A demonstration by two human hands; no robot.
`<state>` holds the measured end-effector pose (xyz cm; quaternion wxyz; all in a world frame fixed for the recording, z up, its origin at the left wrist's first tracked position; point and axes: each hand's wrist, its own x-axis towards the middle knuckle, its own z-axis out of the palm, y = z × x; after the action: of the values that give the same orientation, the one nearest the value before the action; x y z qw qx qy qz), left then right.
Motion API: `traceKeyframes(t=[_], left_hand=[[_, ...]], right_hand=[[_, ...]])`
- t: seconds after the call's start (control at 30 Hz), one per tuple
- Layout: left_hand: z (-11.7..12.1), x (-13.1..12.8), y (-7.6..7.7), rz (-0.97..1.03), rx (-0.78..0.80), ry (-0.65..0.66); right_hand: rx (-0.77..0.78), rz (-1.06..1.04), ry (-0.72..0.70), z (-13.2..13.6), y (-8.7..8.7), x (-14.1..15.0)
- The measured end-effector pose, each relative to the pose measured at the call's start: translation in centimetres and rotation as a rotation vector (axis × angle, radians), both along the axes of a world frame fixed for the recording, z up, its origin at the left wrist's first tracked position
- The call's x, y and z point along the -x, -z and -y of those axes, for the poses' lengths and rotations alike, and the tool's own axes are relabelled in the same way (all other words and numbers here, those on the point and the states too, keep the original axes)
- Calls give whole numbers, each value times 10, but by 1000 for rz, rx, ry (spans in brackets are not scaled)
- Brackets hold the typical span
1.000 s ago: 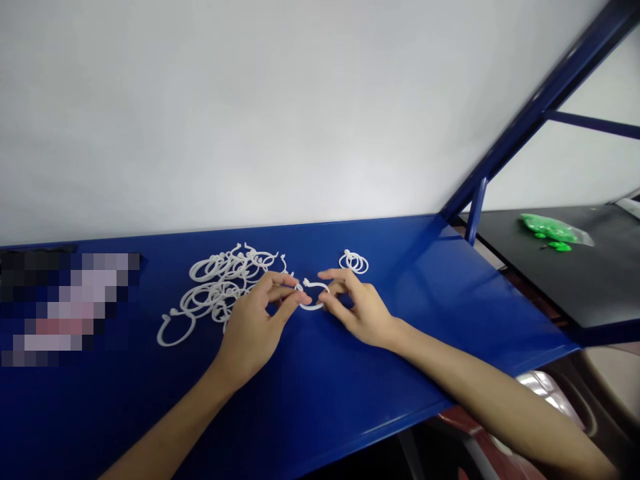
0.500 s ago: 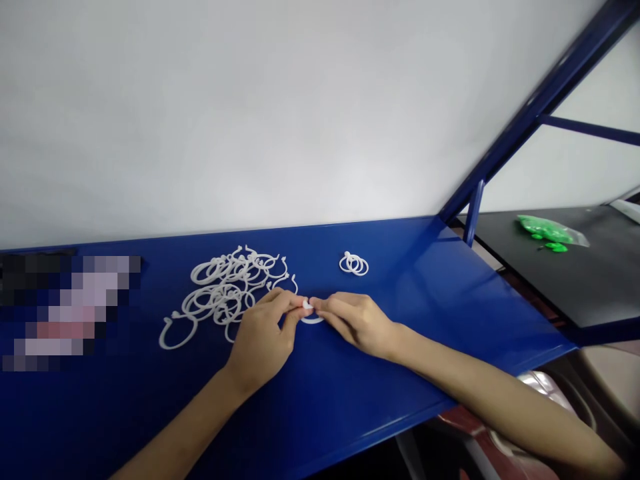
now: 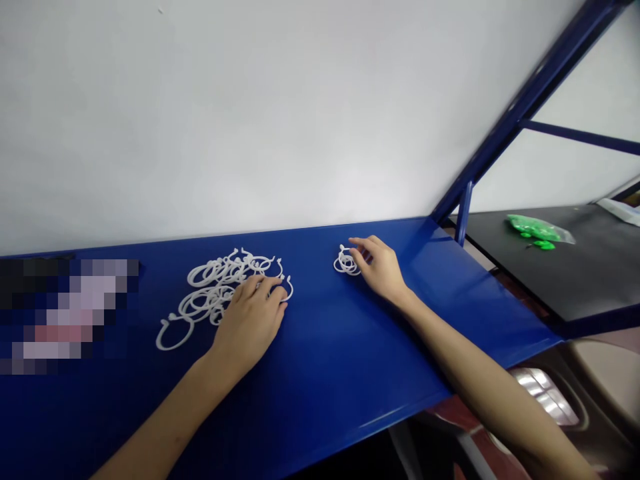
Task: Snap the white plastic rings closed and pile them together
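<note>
A spread of white curtain rings (image 3: 203, 273), thin and knobbed at their ends, lies on the blue table (image 3: 320, 373); several gape at the knobs. My left hand (image 3: 253, 313) reaches over the right side of this pile, fingers apart and bent down, hiding some rings. One open ring (image 3: 291, 288) shows just past its fingertips. Further right, my right hand (image 3: 381, 267) is beside a small cluster of closed rings (image 3: 346, 263). Its thumb and fingers are apart at the cluster's right edge, partly covering it, with no ring gripped between them.
A white wall (image 3: 280, 120) rises behind the table. At right, a blue metal frame (image 3: 500, 140) slants upward, and a black table (image 3: 530, 280) bears a clear bag of green pieces (image 3: 537, 229). A blurred-out patch (image 3: 85, 307) covers something at left. A brown chair (image 3: 595, 373) stands at lower right.
Both hands were pinching one ring together at the middle. My right hand has carried it to the small cluster and let go; my left hand has moved left onto the pile.
</note>
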<state>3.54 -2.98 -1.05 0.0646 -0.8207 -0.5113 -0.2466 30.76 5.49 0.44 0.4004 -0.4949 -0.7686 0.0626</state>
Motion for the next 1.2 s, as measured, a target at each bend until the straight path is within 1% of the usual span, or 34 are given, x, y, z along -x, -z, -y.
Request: traceKeyframes(t=[0.1, 0.23, 0.33, 0.43, 0.6, 0.73, 0.8, 0.87, 0.93, 1.0, 1.07, 1.13, 1.2], left_hand=[[2, -5, -2, 25, 14, 44], [7, -13, -10, 40, -1, 101], [10, -15, -14, 42, -24, 146], [11, -17, -15, 34, -50, 177], [12, -19, -15, 26, -82, 209], [13, -20, -16, 42, -139, 222], [14, -21, -16, 55, -168, 225], [15, -23, -17, 75, -192, 226], [17, -26, -17, 97, -206, 225], [19, -28, -16, 111, -217, 218], [20, -29, -15, 121, -219, 207], [21, -29, -14, 137, -203, 206], [21, -30, -13, 194, -165, 232]], right_hand=[[52, -7, 43, -10, 7, -4], [101, -15, 67, -17, 15, -3], [116, -12, 67, -19, 18, -1], [122, -4, 70, -18, 18, 0], [101, 5, 84, -16, 15, 0], [-3, 29, 65, -9, 8, 3], [-58, 33, 15, -1, 2, 7], [-57, 18, -74, 10, -4, 13], [33, -23, -214, 24, -9, 21], [186, -82, -374, 40, -12, 31], [320, -139, -483, 53, -12, 40], [380, -183, -518, 62, -10, 48], [378, -215, -505, 66, -7, 51]])
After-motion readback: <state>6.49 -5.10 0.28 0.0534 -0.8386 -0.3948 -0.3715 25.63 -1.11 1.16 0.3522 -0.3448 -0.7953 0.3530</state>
